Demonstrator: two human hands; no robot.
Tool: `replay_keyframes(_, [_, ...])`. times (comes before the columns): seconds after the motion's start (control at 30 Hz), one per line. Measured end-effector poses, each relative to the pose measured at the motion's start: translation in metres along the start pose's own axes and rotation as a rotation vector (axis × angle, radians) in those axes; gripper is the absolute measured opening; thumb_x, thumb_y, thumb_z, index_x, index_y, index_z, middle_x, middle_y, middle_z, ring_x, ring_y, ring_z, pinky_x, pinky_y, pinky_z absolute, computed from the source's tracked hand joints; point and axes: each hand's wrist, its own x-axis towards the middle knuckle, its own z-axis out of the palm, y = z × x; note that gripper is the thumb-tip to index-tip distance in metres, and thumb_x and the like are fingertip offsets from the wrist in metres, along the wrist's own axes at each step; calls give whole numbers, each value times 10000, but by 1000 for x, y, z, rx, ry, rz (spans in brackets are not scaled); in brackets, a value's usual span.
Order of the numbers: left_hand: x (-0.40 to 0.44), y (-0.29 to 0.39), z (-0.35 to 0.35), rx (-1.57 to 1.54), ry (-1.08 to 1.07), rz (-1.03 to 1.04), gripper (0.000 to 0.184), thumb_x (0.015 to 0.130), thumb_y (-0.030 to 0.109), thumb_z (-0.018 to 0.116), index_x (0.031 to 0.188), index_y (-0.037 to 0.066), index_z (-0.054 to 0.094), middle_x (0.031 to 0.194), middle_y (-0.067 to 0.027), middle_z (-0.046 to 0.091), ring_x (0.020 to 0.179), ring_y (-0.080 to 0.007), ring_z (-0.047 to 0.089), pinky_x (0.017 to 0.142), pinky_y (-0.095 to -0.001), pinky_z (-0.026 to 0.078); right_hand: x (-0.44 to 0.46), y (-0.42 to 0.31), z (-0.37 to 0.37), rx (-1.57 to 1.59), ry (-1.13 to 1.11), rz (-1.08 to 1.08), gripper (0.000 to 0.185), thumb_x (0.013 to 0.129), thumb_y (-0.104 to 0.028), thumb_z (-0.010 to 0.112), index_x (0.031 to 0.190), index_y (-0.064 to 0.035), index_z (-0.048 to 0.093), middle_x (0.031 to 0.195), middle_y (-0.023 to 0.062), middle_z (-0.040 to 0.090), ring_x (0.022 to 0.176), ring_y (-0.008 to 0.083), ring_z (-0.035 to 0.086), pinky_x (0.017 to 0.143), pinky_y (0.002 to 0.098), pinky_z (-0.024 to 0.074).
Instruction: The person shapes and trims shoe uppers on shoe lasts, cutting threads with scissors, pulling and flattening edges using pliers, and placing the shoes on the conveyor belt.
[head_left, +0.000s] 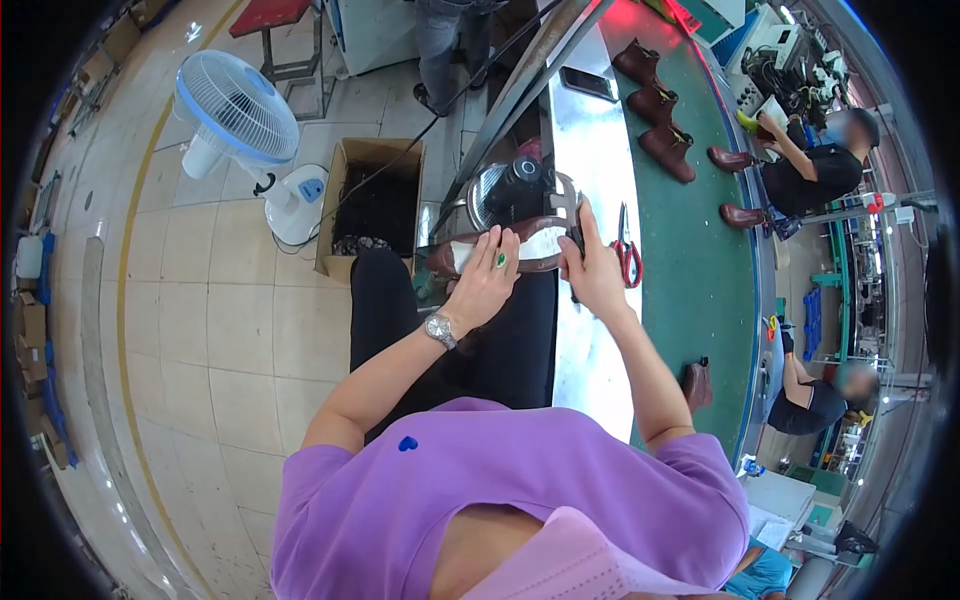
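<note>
A brown shoe [540, 264] lies sideways in front of me, between my lap and the metal bench, with a white area [543, 242] on its upturned face. My left hand [487, 278], wearing a green-stoned ring, grips the shoe with its fingers laid across it; the thumb is hidden. At the shoe's right end, my right hand [600, 270] is closed around a slim dark tool [577, 238], whose kind I cannot make out. Just beyond the shoe sits a round black device with a wire guard [490, 195].
Red-handled scissors [629, 255] and a phone [589, 84] lie on the metal bench [595, 350]. Several brown boots [665, 150] stand on the green conveyor [690, 270]. To the left are a cardboard box [345, 170] and a fan [237, 105]. Co-workers sit across the conveyor.
</note>
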Motion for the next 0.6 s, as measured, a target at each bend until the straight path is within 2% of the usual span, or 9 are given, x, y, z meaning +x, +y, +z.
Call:
replay_keyframes(0.07, [0,-1,-3,75,-36,30,631,822,242,677,1295,-124,475,1291,-248,492,1276,-396,448,1106,-452,351,4,36,34,-208,-15,-42,624,949,-150,541,1502,-112,255,661,178,642,593,370,648,610,444,504])
replay_keyframes(0.1, [-1,-2,-2,51,-22,38,624,822,239,676,1288,-125,480,1277,-246,496,1276,-397,449,1104,-454,354,0,23,26,-253,-22,-52,626,943,-150,548,1497,-109,260,661,182,638,620,406,642,615,482,490])
replay_keyframes(0.2, [-1,-1,4,-7,26,19,595,824,231,672,1264,-128,494,1249,-242,503,1273,-401,451,1096,-458,363,-5,-15,-3,-171,-45,-129,703,917,-153,569,1517,-151,203,735,282,646,661,497,620,646,583,468])
replay_keyframes(0.23, [-1,-1,5,-12,38,13,582,827,227,669,1255,-129,500,1249,-242,502,1273,-402,451,1095,-459,365,-8,-21,5,-81,78,-120,713,912,-143,570,1520,-166,197,725,279,644,651,495,619,640,586,470])
replay_keyframes(0.37, [-2,-2,3,103,0,37,557,842,214,658,1247,-132,497,1257,-239,494,1286,-404,434,1094,-459,371,-5,8,44,-298,-23,-37,755,908,-124,567,1534,-193,151,687,268,638,640,469,632,617,577,477])
replay_keyframes(0.47, [-3,0,9,-3,39,-3,547,849,205,651,1253,-128,491,1254,-232,495,1308,-403,412,1097,-459,368,-8,-30,5,-339,-102,-89,770,910,-128,564,1540,-195,128,683,272,637,647,470,634,619,575,477])
replay_keyframes(0.57, [-3,0,10,-50,67,-19,544,845,207,655,1248,-122,495,1247,-223,503,1273,-395,439,1075,-466,385,-10,-32,28,-281,26,-45,790,907,-120,560,1548,-202,106,694,271,641,662,468,641,636,565,488])
replay_keyframes(0.6, [0,0,4,-164,44,-84,532,842,187,646,1249,-121,496,1249,-220,506,1252,-391,452,1071,-464,386,-10,-26,38,-283,60,-40,791,907,-118,559,1549,-203,103,695,269,642,662,467,642,637,562,490])
